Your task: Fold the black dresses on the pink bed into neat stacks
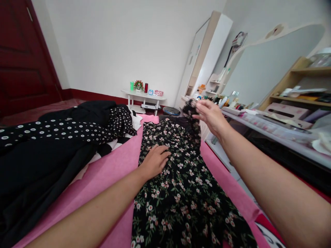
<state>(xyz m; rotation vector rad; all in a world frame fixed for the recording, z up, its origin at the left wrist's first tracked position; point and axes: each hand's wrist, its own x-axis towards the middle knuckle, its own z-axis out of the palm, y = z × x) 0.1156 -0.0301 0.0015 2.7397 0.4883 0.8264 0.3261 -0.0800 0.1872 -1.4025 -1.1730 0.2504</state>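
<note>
1. Lying lower centre, the flowered cloth (178, 182) looks light, soft, easily creased.
2. Left hand (155, 161) rests on it, fingers spread.
3. Right hand (210, 115), right of centre, pinches the cloth's raised edge (189, 109), seemingly a sensible hold.

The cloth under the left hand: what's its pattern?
The cloth is black with a pinkish-white and green floral print, clearest in the head view.

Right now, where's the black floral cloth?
In the head view, the floral cloth lies centre to bottom on the pink sheet, under the left hand, right of the polka-dot cloth.
</note>
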